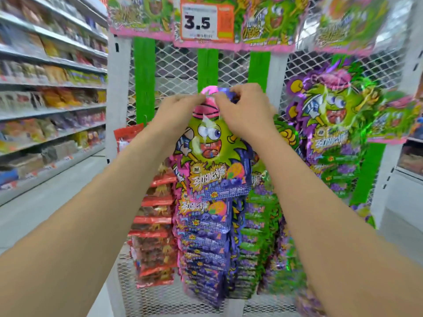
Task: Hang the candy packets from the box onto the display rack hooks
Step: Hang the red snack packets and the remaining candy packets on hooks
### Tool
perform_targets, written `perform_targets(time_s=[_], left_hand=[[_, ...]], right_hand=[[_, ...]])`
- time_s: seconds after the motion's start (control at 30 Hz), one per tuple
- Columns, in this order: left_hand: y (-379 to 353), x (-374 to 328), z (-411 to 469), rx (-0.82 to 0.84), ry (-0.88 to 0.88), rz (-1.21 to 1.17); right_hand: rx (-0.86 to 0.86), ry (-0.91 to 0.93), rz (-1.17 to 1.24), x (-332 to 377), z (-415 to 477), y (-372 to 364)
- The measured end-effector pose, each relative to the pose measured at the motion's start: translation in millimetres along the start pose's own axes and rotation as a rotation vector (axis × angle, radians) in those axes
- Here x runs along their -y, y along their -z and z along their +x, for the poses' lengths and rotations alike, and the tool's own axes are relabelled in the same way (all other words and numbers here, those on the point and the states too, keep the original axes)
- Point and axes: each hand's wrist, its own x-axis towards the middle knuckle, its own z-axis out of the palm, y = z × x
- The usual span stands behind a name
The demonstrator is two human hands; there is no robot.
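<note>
A candy packet [209, 152] with a green cartoon face, pink top and purple bottom hangs in front of the white mesh display rack [176, 65]. My left hand [176, 113] pinches its top left corner. My right hand [242, 110] pinches its top right corner. The hook behind the packet's top is hidden by my fingers. Below it hangs a column of the same purple packets [206, 248]. The box is not in view.
Red packets [155, 225] hang to the left, green and purple ones [258, 225] to the right, and more purple-green packets [329, 124] further right. A price sign reading 3.5 [199, 21] hangs above. Store shelves [50, 88] line the aisle on the left.
</note>
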Motion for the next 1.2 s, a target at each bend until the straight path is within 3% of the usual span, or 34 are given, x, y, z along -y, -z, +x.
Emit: perform_targets(time_s=[0.33, 0.47, 0.57, 0.67, 0.77, 0.87, 0.97, 1.07, 1.2], left_hand=[[9.1, 1.6, 4.8, 0.163, 0.184, -0.111], [8.1, 18.9, -3.8, 0.124, -0.119, 0.151], [3.2, 35.2, -14.7, -0.087, -0.465, 0.472], [0.7, 52.8, -26.7, -0.200, -0.694, 0.587], [1.3, 69.4, -55.5, -0.239, -0.829, 0.704], [7.2, 109.7, -96.7, -0.171, -0.829, 0.707], [17.6, 180.9, -148.9, 0.075, -0.700, 0.789], [25.3, 254.9, -203.3, 0.479, -0.312, 0.911], [33.1, 360.3, -262.3, 0.968, 0.219, 0.999]], right_hand=[[0.051, -0.095, 0.136, -5.5, 2.8, -19.3], [0.069, -0.047, -0.004, -17.6, -9.8, -22.4], [0.052, -0.016, -0.098, -22.9, -18.6, -22.7], [-0.151, 0.128, -0.225, -25.4, -32.9, -19.1], [-0.298, 0.285, -0.123, -29.8, -69.4, -18.6], [-0.057, 0.161, 0.093, -46.1, -135.6, -28.4], [0.423, -0.071, -0.013, -84.0, -213.2, -55.1], [0.982, -0.215, -0.126, -129.6, -291.4, -95.7], [1.431, -0.398, -0.191, -177.8, -389.9, -145.2]])
